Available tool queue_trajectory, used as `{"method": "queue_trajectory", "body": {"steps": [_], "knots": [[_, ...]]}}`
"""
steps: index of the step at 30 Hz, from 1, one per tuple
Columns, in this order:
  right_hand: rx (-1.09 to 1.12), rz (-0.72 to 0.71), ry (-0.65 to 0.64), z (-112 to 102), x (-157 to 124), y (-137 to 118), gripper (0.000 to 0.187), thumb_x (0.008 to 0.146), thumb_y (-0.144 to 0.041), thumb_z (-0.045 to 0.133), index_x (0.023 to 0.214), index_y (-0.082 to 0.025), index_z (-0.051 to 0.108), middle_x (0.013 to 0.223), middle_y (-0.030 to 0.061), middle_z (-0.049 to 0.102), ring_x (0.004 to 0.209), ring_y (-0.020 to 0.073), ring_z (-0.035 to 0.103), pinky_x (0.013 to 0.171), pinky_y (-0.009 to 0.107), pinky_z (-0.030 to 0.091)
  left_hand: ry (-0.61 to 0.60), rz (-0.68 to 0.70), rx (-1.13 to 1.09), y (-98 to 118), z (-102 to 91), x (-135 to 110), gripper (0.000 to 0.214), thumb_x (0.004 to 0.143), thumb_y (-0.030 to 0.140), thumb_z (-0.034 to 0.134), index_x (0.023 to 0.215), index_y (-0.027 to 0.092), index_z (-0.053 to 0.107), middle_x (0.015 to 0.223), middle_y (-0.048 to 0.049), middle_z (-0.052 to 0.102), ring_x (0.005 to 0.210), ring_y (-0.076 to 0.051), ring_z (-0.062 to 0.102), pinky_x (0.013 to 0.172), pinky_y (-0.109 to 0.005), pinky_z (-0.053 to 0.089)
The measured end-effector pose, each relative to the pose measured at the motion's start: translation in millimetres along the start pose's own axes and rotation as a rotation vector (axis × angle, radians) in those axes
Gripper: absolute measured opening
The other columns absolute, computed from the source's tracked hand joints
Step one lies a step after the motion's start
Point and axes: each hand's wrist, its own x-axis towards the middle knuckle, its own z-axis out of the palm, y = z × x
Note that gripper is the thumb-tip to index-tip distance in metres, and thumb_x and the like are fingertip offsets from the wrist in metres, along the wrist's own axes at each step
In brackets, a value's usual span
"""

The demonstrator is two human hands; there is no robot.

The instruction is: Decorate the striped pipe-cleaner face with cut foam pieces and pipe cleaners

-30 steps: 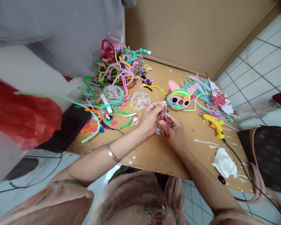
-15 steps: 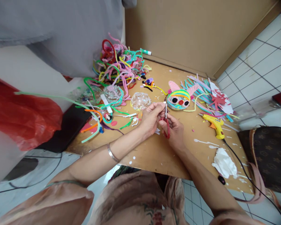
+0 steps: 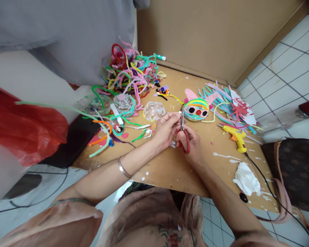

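While red scissors (image 3: pixel 182 127) point up-frame near centre, right hand (image 3: pixel 194 139) curls its fingers around them; left hand (image 3: pixel 167 129) pinches a white scrap (image 3: pixel 180 112) by their tips, presumably steadying it. Glue gun (image 3: pixel 237 137), frame right, likely set for easy reach.

Table: one, tan wooden top (image 3: pixel 164 168), marked with white smears (image 3: pixel 225 156) at right and two white dots (image 3: pixel 145 176) near the front edge.

Far left: heap of multicoloured pipe cleaners (image 3: pixel 130 73), tangled; green-and-white tube (image 3: pixel 160 57) just beyond it.

Left: orange pipe cleaner (image 3: pixel 99 140), curved, among paper scraps (image 3: pixel 147 133).

Centre: clear rounded piece (image 3: pixel 155 111), perhaps a dome, its form hard to read.

Right of centre: decorated ball (image 3: pixel 195 109) with pink ears, dark eyes and red nose; behind it, bundle of pastel pipe cleaners (image 3: pixel 216 97).

Right: yellow glue gun (image 3: pixel 238 138), corded; crumpled white tissue (image 3: pixel 247 179); dark oval piece (image 3: pixel 243 197) just beside the tissue.
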Motion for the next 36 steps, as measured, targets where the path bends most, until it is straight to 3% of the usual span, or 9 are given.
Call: {"method": "queue_trajectory", "body": {"steps": [23,36], "knots": [[-0.042,-0.016,0.025,0.8,1.4,-5.4,0.043,0.076,-0.057,0.074,0.094,-0.018,0.064,0.055,-0.0075,0.051,0.043,0.0061,0.041,0.042,0.020,0.033,-0.024,0.021,0.026,-2.5,-0.9,1.0,0.016,0.080,0.015,0.071,0.069,0.014,0.060,0.058,0.0039,0.053,0.052,-0.004,0.046,0.053,-0.017,0.039],[-0.074,-0.021,0.017,1.4,1.5,-7.3,0.044,0.078,-0.061,0.071,0.093,-0.020,0.062,0.058,-0.0064,0.052,0.047,0.0077,0.045,0.045,0.021,0.037,-0.012,0.017,0.025,-2.3,-0.4,0.2,0.018,0.079,0.016,0.074,0.067,0.014,0.060,0.058,0.0046,0.052,0.052,-0.004,0.046,0.054,-0.017,0.039]]}}
